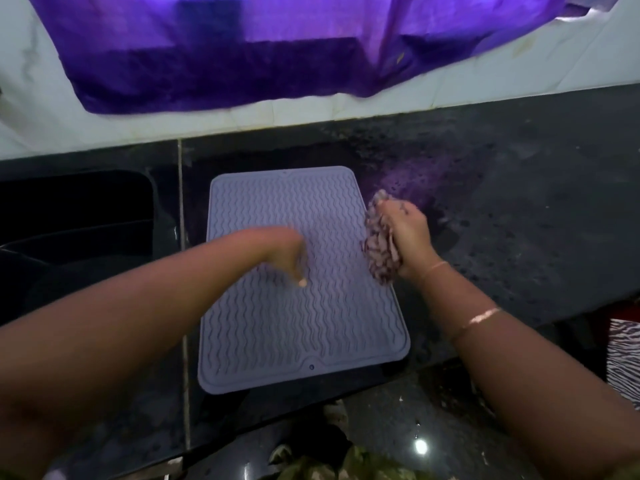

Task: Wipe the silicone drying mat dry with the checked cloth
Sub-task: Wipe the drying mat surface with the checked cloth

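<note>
A grey silicone drying mat (298, 327) with wavy ridges lies flat on the black counter, long side running away from me. My right hand (410, 237) grips the bunched checked cloth (379, 251) at the mat's right edge, about halfway along it. My left hand (289, 256) hovers over the middle of the mat, blurred, fingers pointing down and holding nothing. Whether its fingertips touch the mat I cannot tell.
The speckled black stone counter (519, 220) stretches to the right of the mat. A dark sink basin (76, 216) lies to the left. A purple cloth (242, 57) hangs on the white tiled wall behind. A zebra-patterned item (623, 355) sits beyond the counter's right front edge.
</note>
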Motion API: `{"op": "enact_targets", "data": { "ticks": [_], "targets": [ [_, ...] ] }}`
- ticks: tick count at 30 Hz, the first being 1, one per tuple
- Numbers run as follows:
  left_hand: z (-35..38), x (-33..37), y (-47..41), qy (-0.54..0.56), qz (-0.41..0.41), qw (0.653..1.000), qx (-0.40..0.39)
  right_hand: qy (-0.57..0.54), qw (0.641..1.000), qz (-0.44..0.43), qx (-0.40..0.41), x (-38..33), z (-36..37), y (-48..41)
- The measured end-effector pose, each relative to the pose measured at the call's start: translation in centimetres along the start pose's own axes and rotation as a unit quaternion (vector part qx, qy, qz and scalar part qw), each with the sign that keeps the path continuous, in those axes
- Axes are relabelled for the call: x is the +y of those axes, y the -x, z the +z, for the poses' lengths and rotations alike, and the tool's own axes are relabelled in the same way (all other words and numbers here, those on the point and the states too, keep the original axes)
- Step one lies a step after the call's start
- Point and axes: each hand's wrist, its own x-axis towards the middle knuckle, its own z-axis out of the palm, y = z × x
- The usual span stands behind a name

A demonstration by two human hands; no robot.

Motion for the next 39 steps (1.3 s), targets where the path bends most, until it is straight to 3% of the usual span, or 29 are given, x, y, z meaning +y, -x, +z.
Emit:
{"op": "enact_targets", "data": {
  "ticks": [4,6,8,10,12,14,16,18,19,21,23,25,28,29,31,32,35,37,39],
  "targets": [
    [-2.4,-1.0,-3.3,0.095,-0.028,0.992,0.082,-0.307,0.948,0.061,-0.051,-3.0,2.6,-5.3],
    [-2.1,-0.7,-4.7,0.073,-0.018,0.995,0.063,-0.382,0.918,0.064,-0.082,-4.6,4.3,-6.8],
    [-1.3,-0.3,-5.5,0.037,-0.029,0.998,0.045,-0.399,0.911,0.063,-0.084,-5.3,6.0,-8.1],
    [-0.7,-0.1,-6.1,0.005,-0.054,0.997,0.052,-0.301,0.95,0.047,-0.068,-4.7,7.2,-9.7],
    [-0.3,0.0,-6.4,-0.016,-0.071,0.996,0.058,-0.147,0.989,0.008,0.034,-3.6,7.1,-11.5],
    [0.1,0.0,-6.5,-0.026,-0.081,0.995,0.058,-0.024,0.988,-0.013,0.155,-2.9,6.6,-12.5],
    [0.3,-0.1,-6.5,-0.025,-0.087,0.994,0.06,0.001,0.988,-0.045,0.147,-2.4,6.8,-13.4],
    [0.4,-0.1,-6.5,-0.021,-0.085,0.994,0.066,0.12,0.989,-0.068,0.056,-2.2,8.2,-13.7],
    [0.4,-0.2,-6.5,-0.019,-0.085,0.994,0.069,0.244,0.968,-0.066,0.005,-2.2,9.0,-13.7],
    [0.5,-0.2,-6.5,-0.018,-0.083,0.994,0.074,0.493,0.866,-0.059,-0.052,-1.3,10.8,-13.1],
    [0.7,-0.3,-6.5,-0.009,-0.079,0.994,0.078,0.616,0.78,-0.099,-0.036,-0.3,12.3,-12.3],
    [1.0,-0.6,-6.8,0.008,-0.072,0.994,0.086,0.639,0.744,-0.195,-0.024,-0.1,13.2,-12.2],
    [1.0,-0.8,-6.9,0.011,-0.07,0.994,0.085,0.647,0.669,-0.335,-0.145,-0.9,14.4,-12.5],
    [1.0,-0.9,-7.0,0.01,-0.072,0.994,0.084,0.66,0.641,-0.351,-0.174,-0.9,14.7,-12.5],
    [1.0,-0.8,-7.0,0.014,-0.076,0.993,0.088,0.706,0.616,-0.311,-0.158,-0.6,14.7,-12.8],
    [1.0,-0.8,-7.0,0.017,-0.076,0.993,0.093,0.717,0.636,-0.251,-0.138,-0.3,14.2,-13.3],
    [1.1,-0.9,-7.1,0.023,-0.08,0.991,0.104,0.616,0.778,-0.088,-0.089,-1.0,11.3,-15.0],
    [1.1,-0.9,-7.3,0.024,-0.083,0.991,0.106,0.571,0.814,-0.083,-0.064,-1.9,9.8,-15.7],
    [1.1,-0.9,-7.5,0.026,-0.084,0.99,0.109,0.569,0.815,-0.098,-0.039,-2.4,9.8,-15.9]
  ]
}}
